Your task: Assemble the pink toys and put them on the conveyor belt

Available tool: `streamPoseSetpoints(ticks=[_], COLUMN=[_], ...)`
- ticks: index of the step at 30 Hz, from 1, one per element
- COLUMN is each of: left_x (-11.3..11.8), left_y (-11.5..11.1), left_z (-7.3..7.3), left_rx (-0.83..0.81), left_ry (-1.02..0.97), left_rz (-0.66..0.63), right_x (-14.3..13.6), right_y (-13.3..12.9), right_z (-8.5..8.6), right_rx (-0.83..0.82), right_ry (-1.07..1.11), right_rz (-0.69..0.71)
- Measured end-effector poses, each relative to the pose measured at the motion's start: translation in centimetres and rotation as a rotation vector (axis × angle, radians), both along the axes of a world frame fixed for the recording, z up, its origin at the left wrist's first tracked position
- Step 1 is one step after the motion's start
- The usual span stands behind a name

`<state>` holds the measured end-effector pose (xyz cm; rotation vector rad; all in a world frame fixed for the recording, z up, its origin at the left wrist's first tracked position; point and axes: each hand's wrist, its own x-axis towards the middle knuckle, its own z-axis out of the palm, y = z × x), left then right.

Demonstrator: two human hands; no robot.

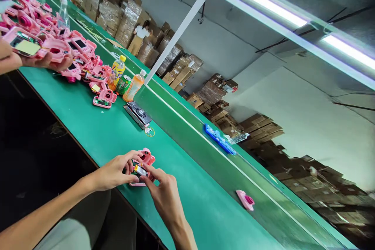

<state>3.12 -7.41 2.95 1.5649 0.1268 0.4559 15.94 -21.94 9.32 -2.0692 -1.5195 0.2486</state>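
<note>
An opened pink plastic casing (148, 157) lies on the green table near its front edge, with a small silver battery with yellow tape (140, 170) inside. My left hand (117, 170) curls around the casing's left side, its fingers bent over the rim and the thumb low. From the right, my right hand (164, 185) pinches at the silver battery with thumb and forefinger. The fingers of both hands partly cover the casing's lower half and the green board in it.
A heap of pink casings (84, 45) covers the table's far left, where another person's hands (43, 60) hold one. Nearby stand a yellow-capped bottle (116, 73), a can (123, 85), an orange bottle (134, 86) and a dark box (137, 115). A pink part (245, 200) lies at right.
</note>
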Motion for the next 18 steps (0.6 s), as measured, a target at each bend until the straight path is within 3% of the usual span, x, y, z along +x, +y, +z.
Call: streamPoseSetpoints(ticks=[5,8,18], left_x=[0.4,0.8,0.8], left_y=[-0.6,-1.5,-2.7], left_z=[-0.2,-0.3,-0.8], left_rx=[0.273,0.351,0.489], left_ry=[0.071,0.076,0.155], left_rz=[0.131,0.216,0.283], right_x=[1.1,1.6,3.3], right_y=[-0.5,-1.1,-2.3], right_z=[1.3,1.5,-0.8], right_rx=[-0.004,-0.011,-0.052], right_ry=[0.070,0.037,-0.153], right_rz=[0.092,0.142,0.274])
